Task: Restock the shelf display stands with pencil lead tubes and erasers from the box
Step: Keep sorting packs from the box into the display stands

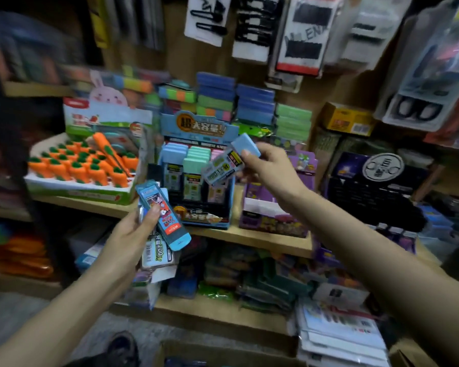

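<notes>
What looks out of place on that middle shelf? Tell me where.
One long carrot item lies tilted across the upright carrot erasers in their tray, instead of standing like the rest.

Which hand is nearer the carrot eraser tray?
Left. The left hand, gripping blue lead tubes, is just below the carrot eraser tray at its right corner; the right hand, holding pale blue packs, is beyond the blue display stand.
</notes>
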Demonstrator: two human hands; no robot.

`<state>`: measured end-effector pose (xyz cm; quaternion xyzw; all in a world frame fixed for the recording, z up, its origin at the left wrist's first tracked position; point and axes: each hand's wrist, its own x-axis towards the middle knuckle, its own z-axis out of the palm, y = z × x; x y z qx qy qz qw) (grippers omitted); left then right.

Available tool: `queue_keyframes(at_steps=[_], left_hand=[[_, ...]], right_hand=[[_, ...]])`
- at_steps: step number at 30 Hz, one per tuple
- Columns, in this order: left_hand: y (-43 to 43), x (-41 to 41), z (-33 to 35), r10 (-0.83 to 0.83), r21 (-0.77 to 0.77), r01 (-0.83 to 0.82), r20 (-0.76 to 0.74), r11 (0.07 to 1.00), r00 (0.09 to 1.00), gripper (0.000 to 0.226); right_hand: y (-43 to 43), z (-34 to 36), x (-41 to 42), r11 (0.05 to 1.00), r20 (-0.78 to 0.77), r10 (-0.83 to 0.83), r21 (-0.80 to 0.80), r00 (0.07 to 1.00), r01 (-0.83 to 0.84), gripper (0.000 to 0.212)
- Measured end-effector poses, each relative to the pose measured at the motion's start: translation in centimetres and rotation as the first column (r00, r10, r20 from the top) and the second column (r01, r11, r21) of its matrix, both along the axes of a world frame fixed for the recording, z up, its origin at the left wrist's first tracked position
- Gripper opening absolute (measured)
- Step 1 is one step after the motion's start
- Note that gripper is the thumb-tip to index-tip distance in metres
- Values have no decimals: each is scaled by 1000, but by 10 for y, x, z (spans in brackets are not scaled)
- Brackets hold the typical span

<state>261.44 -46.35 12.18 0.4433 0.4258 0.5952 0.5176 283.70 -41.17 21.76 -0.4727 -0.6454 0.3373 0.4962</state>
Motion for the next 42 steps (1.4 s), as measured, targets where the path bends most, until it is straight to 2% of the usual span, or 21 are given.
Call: queue_keyframes(at_steps=[3, 7, 12, 16, 18, 21, 26, 27, 30, 31, 33, 35, 37, 39, 41, 42], left_hand=[[1, -27, -4, 52, 7, -52, 5, 999, 999, 23], [-1, -53, -8, 74, -5, -74, -22, 997, 997, 34], [-5, -65, -9, 62, -5, -62, -1, 998, 998, 43], [-7, -60, -5, 57, 0, -57, 33, 998, 998, 40], [-7, -58, -3, 61, 10, -61, 34, 998, 998, 39], [-7, -56, -2, 65, 13, -66, 44, 998, 997, 35], [-6, -53, -2, 66, 14, -67, 48, 998, 997, 35], [-6, -53, -2, 65, 16, -66, 45, 998, 997, 35], [-6, -51, -1, 60, 19, -61, 43, 998, 997, 36], [-6, -51, -1, 57, 20, -58, 44, 998, 997, 36], [-5, -50, -1, 56, 25, -57, 50, 998, 997, 36], [-5, -49, -1, 57, 27, -59, 67, 998, 996, 37], [-4, -47, -2, 69, 29, -71, 84, 997, 994, 37], [-3, -45, -2, 83, 35, -87, 105, 996, 991, 35], [-2, -41, -2, 100, 40, -106, 121, 994, 988, 35], [-2, -40, -3, 105, 39, -110, 118, 993, 987, 36]], right_hand=[[32, 10, -39, 998, 49, 0, 59, 999, -3, 13], [64, 11, -76, 988, 286, -82, 151, 955, 40, 8], [84, 8, -98, 966, 544, -158, 256, 824, 16, 20], [87, 5, -102, 956, 675, -160, 288, 720, -57, 15], [87, 3, -102, 956, 708, -146, 280, 691, -85, 15], [88, 1, -100, 965, 696, -114, 246, 709, -87, 17], [91, -8, -102, 968, 680, -144, 246, 719, -39, 31], [91, -10, -103, 961, 694, -167, 272, 700, -40, 29], [90, -13, -107, 915, 782, -285, 394, 554, -85, 21], [88, -11, -108, 906, 785, -304, 414, 540, -92, 22], [77, -8, -112, 898, 748, -298, 431, 592, -92, 22], [55, -7, -114, 919, 672, -206, 383, 712, -97, 17], [25, -17, -116, 976, 546, 10, 177, 837, -127, 31], [-8, -32, -117, 975, 324, 220, -111, 920, -194, 39], [-30, -47, -117, 913, 115, 302, -319, 946, -253, 29], [-36, -53, -116, 893, 63, 302, -368, 951, -259, 20]])
